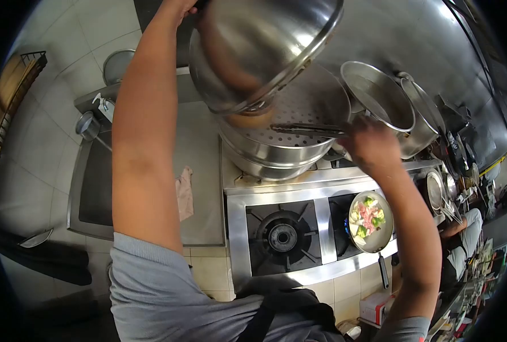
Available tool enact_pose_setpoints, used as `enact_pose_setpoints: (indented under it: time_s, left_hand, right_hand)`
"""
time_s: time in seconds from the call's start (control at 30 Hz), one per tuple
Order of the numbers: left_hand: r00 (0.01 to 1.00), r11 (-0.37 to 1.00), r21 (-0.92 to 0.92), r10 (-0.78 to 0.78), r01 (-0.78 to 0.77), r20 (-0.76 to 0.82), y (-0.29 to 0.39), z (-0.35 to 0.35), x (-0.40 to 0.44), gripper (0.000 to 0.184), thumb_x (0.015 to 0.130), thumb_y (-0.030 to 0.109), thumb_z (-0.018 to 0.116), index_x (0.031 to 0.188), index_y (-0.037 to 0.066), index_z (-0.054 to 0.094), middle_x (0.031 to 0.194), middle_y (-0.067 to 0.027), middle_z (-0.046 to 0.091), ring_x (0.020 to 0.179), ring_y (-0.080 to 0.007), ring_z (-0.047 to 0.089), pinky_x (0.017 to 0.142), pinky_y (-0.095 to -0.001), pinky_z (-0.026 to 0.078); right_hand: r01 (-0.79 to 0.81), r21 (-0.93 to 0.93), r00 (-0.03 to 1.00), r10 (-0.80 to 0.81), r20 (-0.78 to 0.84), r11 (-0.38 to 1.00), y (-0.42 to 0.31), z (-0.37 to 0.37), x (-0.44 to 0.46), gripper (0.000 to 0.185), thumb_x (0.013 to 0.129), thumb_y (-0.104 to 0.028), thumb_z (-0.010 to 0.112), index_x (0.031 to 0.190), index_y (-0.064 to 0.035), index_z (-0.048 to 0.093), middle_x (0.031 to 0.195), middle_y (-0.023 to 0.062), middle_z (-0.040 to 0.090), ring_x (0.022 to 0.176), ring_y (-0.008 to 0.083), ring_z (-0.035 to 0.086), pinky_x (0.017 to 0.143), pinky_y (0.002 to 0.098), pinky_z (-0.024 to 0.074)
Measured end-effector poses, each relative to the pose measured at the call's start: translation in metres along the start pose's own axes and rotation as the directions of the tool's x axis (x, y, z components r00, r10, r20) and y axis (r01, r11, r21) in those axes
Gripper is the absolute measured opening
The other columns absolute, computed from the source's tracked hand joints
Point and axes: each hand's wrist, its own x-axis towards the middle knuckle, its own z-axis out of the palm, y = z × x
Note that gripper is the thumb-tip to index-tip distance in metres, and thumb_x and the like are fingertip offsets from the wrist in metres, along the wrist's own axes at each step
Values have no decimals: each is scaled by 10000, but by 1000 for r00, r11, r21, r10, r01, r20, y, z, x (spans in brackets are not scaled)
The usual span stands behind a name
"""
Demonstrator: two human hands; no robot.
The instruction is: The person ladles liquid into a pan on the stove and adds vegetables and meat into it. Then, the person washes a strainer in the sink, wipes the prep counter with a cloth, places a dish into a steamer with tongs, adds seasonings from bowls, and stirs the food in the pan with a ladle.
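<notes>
At the top edge, my left hand point(180, 5) holds up a big domed steel lid point(270, 45), tilted over the steamer pot; most of its fingers are hidden. My right hand point(373, 145), slightly blurred, is closed around metal tongs point(310, 130). The tongs reach left into the large steamer pot point(276, 154), over its perforated tray point(316, 100). Their tips are close to a rounded tan item point(250, 118), partly covered by the lid; I cannot tell what it is.
Below my right forearm, a frying pan point(385, 231) of broccoli and pink pieces sits over a blue flame. Beside it is an unlit burner point(283, 237). Deep pots point(379, 94) stand behind right. A pink cloth point(185, 194) lies on the left counter. Another person point(464, 233) is at far right.
</notes>
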Motion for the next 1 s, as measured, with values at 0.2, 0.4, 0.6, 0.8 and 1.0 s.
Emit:
enact_pose_setpoints:
  time_s: [0.2,0.4,0.6,0.8,1.0]
  left_hand:
    - [997,998,8,61,-61,46,0,-6,-9,366,777,383,689,664,39,636,504,-27,468,418,-121,336,429,-300,253]
    - [998,995,87,36,-40,52,12,6,-19,390,787,408,675,665,39,637,487,-17,426,424,-124,318,448,-311,248]
    - [949,962,161,174,-221,263,-6,51,41,586,683,522,693,1120,134,660,1163,-40,614,1083,-166,532,897,-294,423]
    - [836,762,453,204,-462,510,-12,151,83,660,761,545,613,1169,26,609,1267,-157,549,1201,-261,488,1002,-347,363]
    - [726,646,435,282,-627,628,-16,247,78,581,799,490,603,1120,7,634,1149,-140,617,1038,-250,569,891,-361,415]
  right_hand:
    - [6,26,1000,-6,-16,1000,-32,45,44,197,778,-289,608,826,-103,653,809,80,621,789,246,625,650,351,489]
    - [-82,49,994,78,76,995,-29,51,39,268,825,-341,603,955,-108,628,865,132,622,847,286,622,689,380,496]
    - [-633,290,765,636,99,717,5,-18,-83,396,865,-396,564,1015,-33,611,846,181,631,821,370,616,718,444,478]
    - [-569,818,216,945,244,-81,25,6,-298,388,951,-383,476,1014,-15,582,731,30,569,590,103,503,525,265,412]
    - [-379,876,-342,925,166,-298,-52,-44,-534,420,964,-452,396,1057,-73,553,733,7,545,557,62,463,478,218,402]
